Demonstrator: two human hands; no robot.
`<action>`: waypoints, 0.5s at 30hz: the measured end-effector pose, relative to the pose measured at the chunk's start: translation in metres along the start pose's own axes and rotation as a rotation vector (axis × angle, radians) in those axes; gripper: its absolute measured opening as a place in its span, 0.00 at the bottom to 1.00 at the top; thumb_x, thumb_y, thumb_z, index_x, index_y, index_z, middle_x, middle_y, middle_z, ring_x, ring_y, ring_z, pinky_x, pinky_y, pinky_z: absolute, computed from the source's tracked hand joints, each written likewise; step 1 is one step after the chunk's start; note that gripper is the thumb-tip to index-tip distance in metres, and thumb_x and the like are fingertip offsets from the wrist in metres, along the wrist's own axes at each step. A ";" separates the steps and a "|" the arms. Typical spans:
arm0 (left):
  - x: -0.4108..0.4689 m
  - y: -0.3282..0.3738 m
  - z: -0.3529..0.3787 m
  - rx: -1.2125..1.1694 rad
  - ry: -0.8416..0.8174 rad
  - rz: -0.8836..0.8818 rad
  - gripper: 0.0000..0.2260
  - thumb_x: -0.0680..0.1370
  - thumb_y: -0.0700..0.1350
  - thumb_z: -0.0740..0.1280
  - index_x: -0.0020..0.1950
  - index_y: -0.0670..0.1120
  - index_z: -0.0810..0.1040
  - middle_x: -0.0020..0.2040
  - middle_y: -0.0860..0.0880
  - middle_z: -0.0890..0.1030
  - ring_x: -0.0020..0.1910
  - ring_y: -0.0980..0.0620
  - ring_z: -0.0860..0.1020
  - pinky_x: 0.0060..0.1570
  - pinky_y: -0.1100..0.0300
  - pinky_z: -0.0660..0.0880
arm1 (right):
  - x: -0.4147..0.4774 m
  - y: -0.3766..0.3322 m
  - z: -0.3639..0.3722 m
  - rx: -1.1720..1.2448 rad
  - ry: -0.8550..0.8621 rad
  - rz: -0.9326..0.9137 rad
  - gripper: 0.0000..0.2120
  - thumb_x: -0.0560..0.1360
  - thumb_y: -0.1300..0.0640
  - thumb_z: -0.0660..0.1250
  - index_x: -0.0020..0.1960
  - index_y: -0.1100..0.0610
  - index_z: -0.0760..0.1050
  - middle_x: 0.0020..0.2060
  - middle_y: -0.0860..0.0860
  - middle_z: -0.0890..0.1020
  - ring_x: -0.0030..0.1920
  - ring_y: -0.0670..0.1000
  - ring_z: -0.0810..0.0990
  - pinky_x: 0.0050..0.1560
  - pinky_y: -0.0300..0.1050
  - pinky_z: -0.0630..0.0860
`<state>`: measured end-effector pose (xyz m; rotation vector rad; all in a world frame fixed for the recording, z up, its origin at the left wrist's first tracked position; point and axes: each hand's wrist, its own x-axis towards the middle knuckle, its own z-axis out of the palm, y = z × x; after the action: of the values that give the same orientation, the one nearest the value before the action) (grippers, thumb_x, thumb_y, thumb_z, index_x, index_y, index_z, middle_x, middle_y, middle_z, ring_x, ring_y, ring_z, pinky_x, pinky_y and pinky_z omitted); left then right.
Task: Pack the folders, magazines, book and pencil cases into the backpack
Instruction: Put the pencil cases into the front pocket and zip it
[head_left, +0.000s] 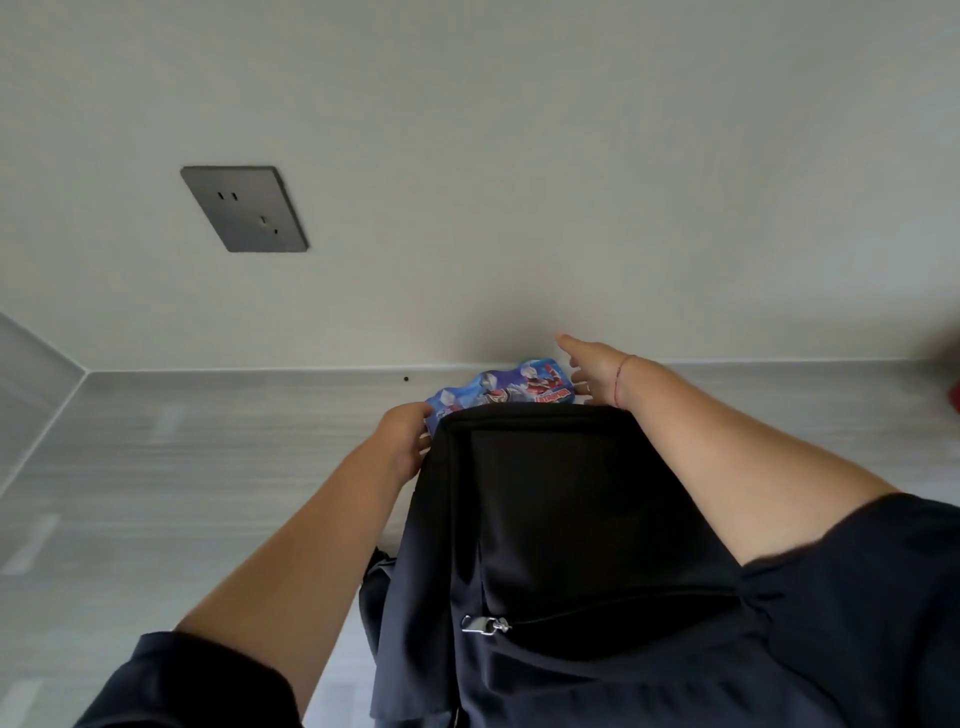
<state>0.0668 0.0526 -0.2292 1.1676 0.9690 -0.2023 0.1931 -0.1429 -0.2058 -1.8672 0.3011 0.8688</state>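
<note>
A black backpack (561, 519) stands upright in front of me on the grey desk, its front pocket zipper (485, 625) facing me. A blue pencil case with cartoon figures (506, 387) sticks out of the top opening at the far side. My left hand (408, 441) grips the backpack's upper left edge beside the case. At the case's right end is my right hand (597, 371), fingers spread and thumb pointing up; whether it holds the case is hidden. The inside of the backpack cannot be seen.
The grey wood-grain desk (182, 467) meets a white wall just behind the backpack. A dark wall socket (244, 208) sits high on the left. Something red (953, 395) shows at the right edge.
</note>
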 end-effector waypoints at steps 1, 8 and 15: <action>0.002 0.001 0.002 -0.025 -0.004 -0.005 0.06 0.78 0.39 0.58 0.52 0.41 0.73 0.38 0.45 0.76 0.34 0.48 0.74 0.33 0.58 0.71 | 0.002 0.001 0.001 0.023 -0.009 0.007 0.33 0.77 0.36 0.55 0.70 0.61 0.65 0.48 0.56 0.80 0.48 0.51 0.79 0.61 0.47 0.70; 0.014 -0.001 -0.006 -0.073 0.045 0.061 0.06 0.77 0.39 0.59 0.48 0.42 0.76 0.42 0.47 0.79 0.42 0.49 0.76 0.50 0.54 0.72 | 0.008 0.002 -0.001 0.193 -0.081 0.000 0.38 0.77 0.36 0.55 0.76 0.61 0.53 0.71 0.56 0.69 0.69 0.54 0.70 0.71 0.54 0.61; -0.048 0.029 -0.006 0.074 0.013 0.407 0.11 0.78 0.39 0.57 0.49 0.54 0.75 0.48 0.52 0.79 0.50 0.51 0.74 0.47 0.56 0.67 | -0.031 -0.011 -0.011 0.325 -0.112 -0.238 0.07 0.78 0.53 0.62 0.50 0.55 0.76 0.48 0.53 0.81 0.49 0.50 0.79 0.54 0.49 0.76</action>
<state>0.0521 0.0546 -0.1752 1.4082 0.7204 0.0965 0.1818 -0.1528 -0.1743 -1.5114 0.1372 0.7108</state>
